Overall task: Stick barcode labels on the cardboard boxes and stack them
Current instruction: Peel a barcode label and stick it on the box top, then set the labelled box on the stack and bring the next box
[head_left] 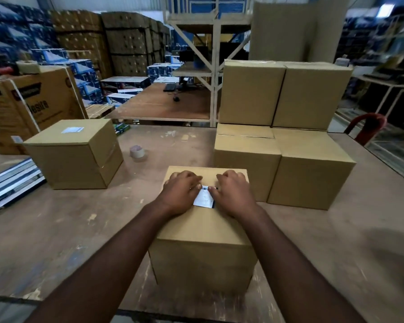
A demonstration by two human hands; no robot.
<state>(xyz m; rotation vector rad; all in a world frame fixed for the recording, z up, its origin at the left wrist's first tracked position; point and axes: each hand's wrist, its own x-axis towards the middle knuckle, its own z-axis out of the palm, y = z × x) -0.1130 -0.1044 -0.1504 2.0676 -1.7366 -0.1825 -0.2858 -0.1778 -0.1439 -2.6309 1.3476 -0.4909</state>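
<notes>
Spanning the whole foreground is a scuffed wooden worktop (336, 241) in a warehouse; stacked cartons and blue printed boxes fill the back, with a pale metal rack (214, 66) behind the far edge and a red chair (369, 127) at the right.

On the worktop, a roll of tape (137, 152) lies between a labelled box (77, 155) at the left — a white label on its top — and a stack (285, 127) of four plain boxes at the right, two on two, touching one another. All the boxes are closed, so their contents cannot be seen. Metal strips (12, 180) lie at the left edge.

Nearest the person stands the centre box (203, 248), just beside the stack. A white barcode label (204, 197) lies on its top. The left hand (181, 193) and right hand (231, 194) rest on the box either side of it — each grip is partly curled, holding nothing, thumb tips pressing the label's upper edge and the other fingers bent onto the cardboard beyond.
</notes>
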